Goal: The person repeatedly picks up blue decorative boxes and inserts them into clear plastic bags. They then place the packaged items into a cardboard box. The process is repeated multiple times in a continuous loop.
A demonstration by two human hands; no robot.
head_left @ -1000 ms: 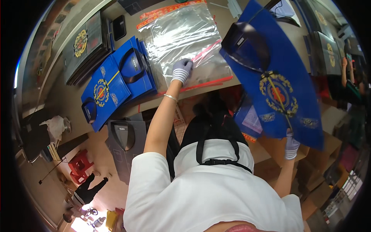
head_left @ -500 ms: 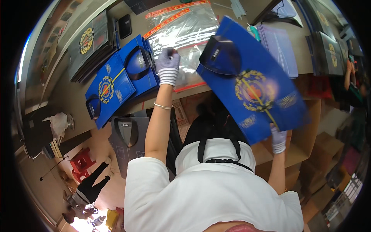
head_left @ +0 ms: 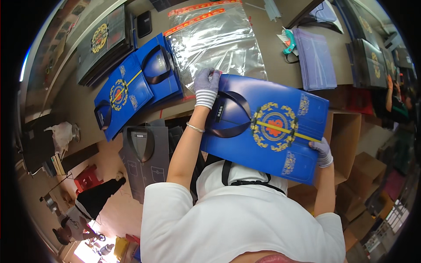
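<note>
A flat blue gift bag [head_left: 237, 147] stretches between my hands, with a black ribbon handle, a yellow strip and a round gold-and-red emblem. My left hand [head_left: 207, 83], in a pale purple knit glove with a striped cuff, is closed on its handle-end corner. My right hand [head_left: 323, 153], gloved the same way, pinches the bag's opposite end, thumb on top. Beyond my left hand lie clear plastic sleeves [head_left: 215, 44] with red patterned strips. More blue gift bags [head_left: 144, 85] overlap on the table to the left of my left hand.
Dark bags [head_left: 105, 46] are stacked at the far left beside a phone [head_left: 144, 24]. A teal glue gun [head_left: 289, 42] and purple translucent sheets [head_left: 316, 61] lie at the right. Below the table edge stand a dark bag [head_left: 140, 164] and a cardboard box [head_left: 346, 140]. People are visible at both sides.
The blue bag has swung toward my body, its handle end coming left and nearer. My left hand moved right and took hold of its corner. My right hand kept its grip.
</note>
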